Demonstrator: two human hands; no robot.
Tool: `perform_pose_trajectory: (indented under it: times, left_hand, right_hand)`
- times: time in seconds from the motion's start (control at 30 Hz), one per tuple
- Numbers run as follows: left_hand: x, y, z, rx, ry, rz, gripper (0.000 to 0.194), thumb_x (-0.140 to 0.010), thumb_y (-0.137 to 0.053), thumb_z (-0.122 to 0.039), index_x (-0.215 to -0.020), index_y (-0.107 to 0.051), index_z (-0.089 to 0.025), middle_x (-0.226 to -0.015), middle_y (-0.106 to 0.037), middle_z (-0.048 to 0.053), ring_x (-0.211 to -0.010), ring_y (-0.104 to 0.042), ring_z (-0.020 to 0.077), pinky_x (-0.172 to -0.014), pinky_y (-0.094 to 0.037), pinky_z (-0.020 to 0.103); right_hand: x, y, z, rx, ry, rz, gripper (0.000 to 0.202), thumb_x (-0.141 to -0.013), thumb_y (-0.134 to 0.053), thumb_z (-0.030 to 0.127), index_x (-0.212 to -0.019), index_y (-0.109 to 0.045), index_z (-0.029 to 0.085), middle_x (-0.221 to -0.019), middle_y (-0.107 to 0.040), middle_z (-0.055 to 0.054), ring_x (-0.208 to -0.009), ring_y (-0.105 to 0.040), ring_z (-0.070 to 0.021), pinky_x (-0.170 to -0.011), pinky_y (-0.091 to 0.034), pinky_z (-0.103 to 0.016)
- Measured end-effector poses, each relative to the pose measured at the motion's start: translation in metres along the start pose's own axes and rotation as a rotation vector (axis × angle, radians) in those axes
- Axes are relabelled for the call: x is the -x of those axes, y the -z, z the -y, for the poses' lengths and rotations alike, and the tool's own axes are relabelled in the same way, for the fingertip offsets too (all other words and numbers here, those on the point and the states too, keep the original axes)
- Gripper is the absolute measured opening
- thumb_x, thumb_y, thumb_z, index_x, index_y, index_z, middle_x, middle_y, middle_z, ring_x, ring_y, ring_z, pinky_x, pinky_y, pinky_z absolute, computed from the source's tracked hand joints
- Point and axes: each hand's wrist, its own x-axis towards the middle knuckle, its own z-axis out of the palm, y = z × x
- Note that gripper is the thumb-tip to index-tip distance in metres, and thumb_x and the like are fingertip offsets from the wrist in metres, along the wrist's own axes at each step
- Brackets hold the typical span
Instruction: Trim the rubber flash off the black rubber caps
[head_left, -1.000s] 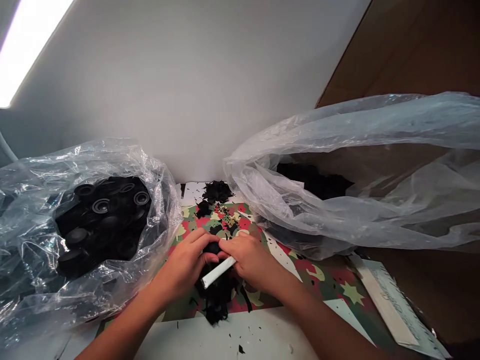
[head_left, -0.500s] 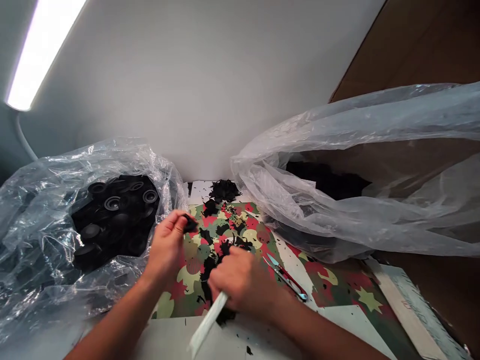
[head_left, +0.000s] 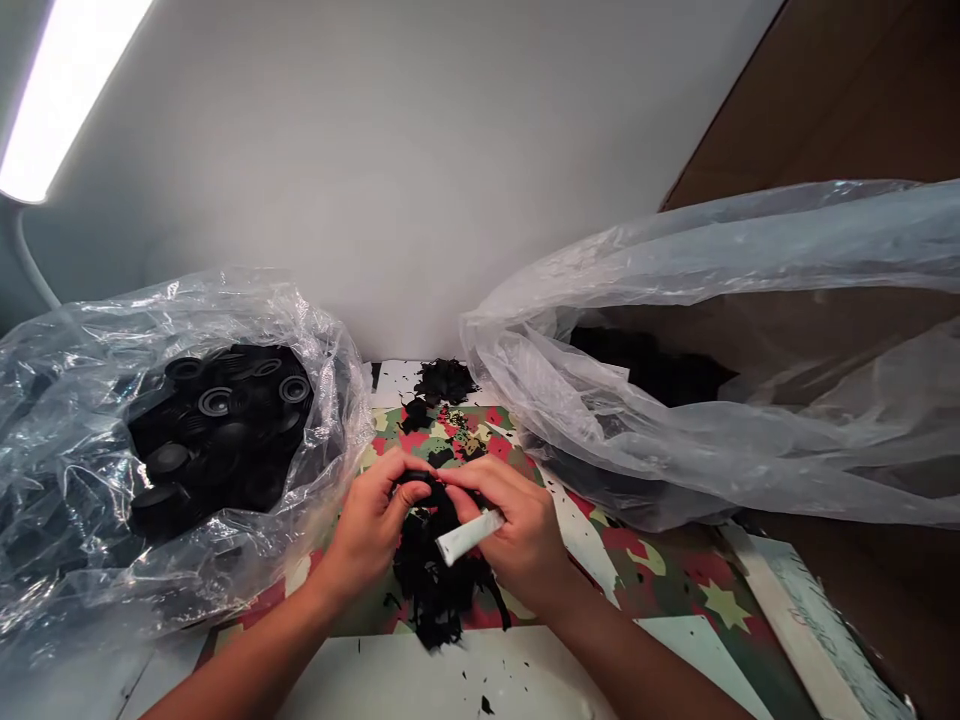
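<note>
A small black rubbery part (head_left: 414,477) is being pinched between the thumb and fingers of the left hand (head_left: 373,512), right over the middle of the camo-print covering (head_left: 645,555) on the tabletop. A white stick-like handle (head_left: 469,538) is gripped in the curled right hand (head_left: 517,525), its end poking out toward the wearer. The fingertips of both hands are brought together at the part; whether it's also gripped by the right one can't be told, and whatever's on the handle's far end is hidden.

Underneath, a messy heap of black scraps (head_left: 435,585) is spread out, with another pile (head_left: 446,380) further back by the wall. On the left, a bunch of black ringed parts (head_left: 225,430) is held in a clear plastic bag (head_left: 82,500). On the right, some dark stuff (head_left: 649,362) is seen inside a cloudy plastic bag (head_left: 705,440) hung open by the cardboard (head_left: 847,120). Handwriting-like marks are scrawled on the pale strip (head_left: 814,615) at far right, too blurry to be read.
</note>
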Motion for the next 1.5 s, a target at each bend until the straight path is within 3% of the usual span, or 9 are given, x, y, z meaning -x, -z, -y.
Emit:
perform_pose_trajectory:
  times: [0.43,0.53,0.67,0.8,0.97,1.03,1.13,1.27,1.5]
  left_hand:
    - [0.003,-0.002,-0.006,-0.159,-0.136,0.077,0.014,-0.086,-0.060,-0.021,-0.078,-0.071,-0.023,-0.074,-0.066,0.001,-0.066,-0.058,0.0183,-0.065,-0.046,0.028]
    - [0.004,-0.001,-0.009,-0.143,-0.142,0.091,0.015,-0.087,-0.061,-0.021,-0.074,-0.070,-0.023,-0.074,-0.065,0.001,-0.066,-0.058,0.0184,-0.063,-0.044,0.028]
    - [0.004,0.002,-0.012,-0.009,-0.046,0.077,0.014,-0.089,-0.061,-0.025,-0.086,-0.074,-0.023,-0.079,-0.070,0.002,-0.072,-0.060,0.0190,-0.070,-0.045,0.029]
    - [0.003,0.004,-0.008,0.196,0.038,0.022,0.026,-0.089,-0.068,-0.046,-0.093,-0.076,-0.021,-0.084,-0.072,0.004,-0.078,-0.064,0.0208,-0.072,-0.049,0.030]
    - [0.004,0.003,-0.001,0.341,0.093,-0.030,0.042,-0.081,-0.075,-0.061,-0.094,-0.078,-0.021,-0.088,-0.073,0.005,-0.084,-0.066,0.0223,-0.077,-0.051,0.030]
    - [0.004,0.003,-0.001,0.362,0.109,-0.029,0.040,-0.081,-0.076,-0.060,-0.095,-0.079,-0.022,-0.089,-0.074,0.005,-0.085,-0.067,0.0226,-0.079,-0.051,0.031]
    - [0.004,0.002,-0.003,0.329,0.120,0.017,0.031,-0.081,-0.079,-0.049,-0.097,-0.080,-0.022,-0.092,-0.076,0.006,-0.086,-0.067,0.0231,-0.080,-0.052,0.032]
    - [0.003,0.002,-0.003,0.310,0.135,0.072,0.026,-0.077,-0.083,-0.033,-0.101,-0.080,-0.023,-0.097,-0.078,0.006,-0.091,-0.068,0.0234,-0.085,-0.053,0.034]
    - [0.005,-0.003,0.005,0.577,0.217,0.042,0.035,-0.073,-0.088,-0.043,-0.100,-0.080,-0.022,-0.091,-0.075,0.006,-0.080,-0.067,0.0194,-0.074,-0.055,0.029]
  right_hand:
    - [0.005,0.001,-0.006,0.313,0.086,0.101,0.024,-0.097,-0.050,0.011,-0.080,-0.065,0.020,-0.072,-0.067,-0.003,-0.064,-0.060,-0.0150,-0.062,-0.044,-0.027]
    - [0.001,0.008,-0.015,0.311,0.003,0.059,0.019,-0.092,-0.052,0.013,-0.077,-0.061,0.021,-0.072,-0.064,-0.002,-0.064,-0.057,-0.0149,-0.062,-0.041,-0.026]
    - [-0.006,0.016,-0.026,0.134,-0.305,-0.021,0.014,-0.088,-0.056,0.026,-0.075,-0.058,0.022,-0.066,-0.058,0.002,-0.058,-0.050,-0.0139,-0.056,-0.037,-0.025]
    - [-0.006,0.012,-0.025,-0.138,-0.567,0.099,0.023,-0.087,-0.059,0.039,-0.072,-0.057,0.022,-0.058,-0.051,0.005,-0.050,-0.038,-0.0116,-0.050,-0.030,-0.025]
    - [-0.002,0.006,-0.012,-0.300,-0.607,0.155,0.031,-0.088,-0.054,0.042,-0.066,-0.059,0.021,-0.055,-0.054,0.003,-0.053,-0.044,-0.0129,-0.054,-0.034,-0.026]
    - [-0.002,0.004,-0.008,-0.430,-0.686,0.209,0.042,-0.091,-0.052,0.054,-0.068,-0.061,0.020,-0.047,-0.047,0.005,-0.048,-0.043,-0.0128,-0.053,-0.035,-0.027]
    - [0.000,-0.001,-0.005,-0.619,-0.814,0.245,0.050,-0.084,-0.060,0.069,-0.070,-0.060,0.021,-0.042,-0.041,0.008,-0.044,-0.037,-0.0110,-0.050,-0.031,-0.025]
    - [0.000,-0.005,-0.005,-0.727,-0.842,0.186,0.049,-0.079,-0.071,0.066,-0.066,-0.057,0.021,-0.046,-0.044,0.008,-0.047,-0.036,-0.0100,-0.050,-0.028,-0.025]
    - [-0.002,0.000,-0.002,-0.769,-0.805,0.156,0.046,-0.081,-0.072,0.062,-0.065,-0.059,0.020,-0.043,-0.044,0.007,-0.046,-0.036,-0.0098,-0.050,-0.028,-0.025]
